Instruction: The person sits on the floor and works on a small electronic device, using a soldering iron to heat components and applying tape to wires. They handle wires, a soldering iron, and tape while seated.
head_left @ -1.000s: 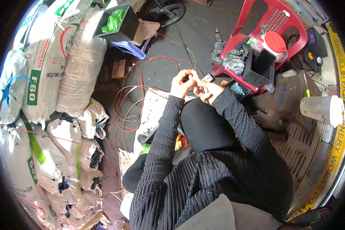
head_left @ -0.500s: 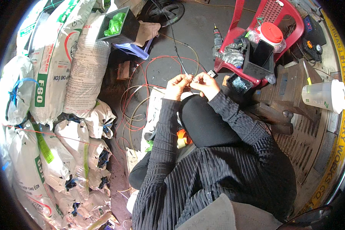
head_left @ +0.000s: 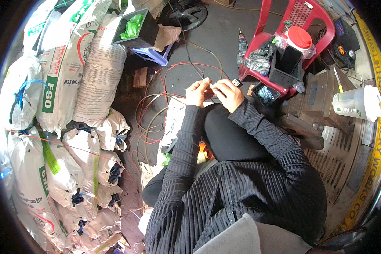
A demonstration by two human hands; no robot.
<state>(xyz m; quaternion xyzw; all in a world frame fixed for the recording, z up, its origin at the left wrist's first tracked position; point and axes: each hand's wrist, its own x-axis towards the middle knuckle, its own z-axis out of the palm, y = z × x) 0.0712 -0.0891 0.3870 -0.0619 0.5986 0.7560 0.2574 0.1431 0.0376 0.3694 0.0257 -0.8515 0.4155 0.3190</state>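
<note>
Above my raised knee, my left hand (head_left: 197, 92) is closed in a pinch where a black cable (head_left: 190, 59) comes down from the top to its fingertips. My right hand (head_left: 227, 95) sits just beside it, its fingers pressed together close to the left fingertips. Something small and pale shows between the two hands, too small to name. The cable's end is hidden by the fingers.
White sacks (head_left: 57, 84) are piled on the left. A red plastic chair (head_left: 258, 42) holds gloves (head_left: 259, 62), a black bin (head_left: 283, 76) and a red-lidded tub (head_left: 299, 38). A drill (head_left: 242, 43) stands beside it. Red tubing (head_left: 160, 76) loops over the floor. A plastic cup (head_left: 353, 103) is at right.
The fingers have shifted slightly, with the left hand a little lower and turned. The view has moved a little. Both hands stay together at the cable's end.
</note>
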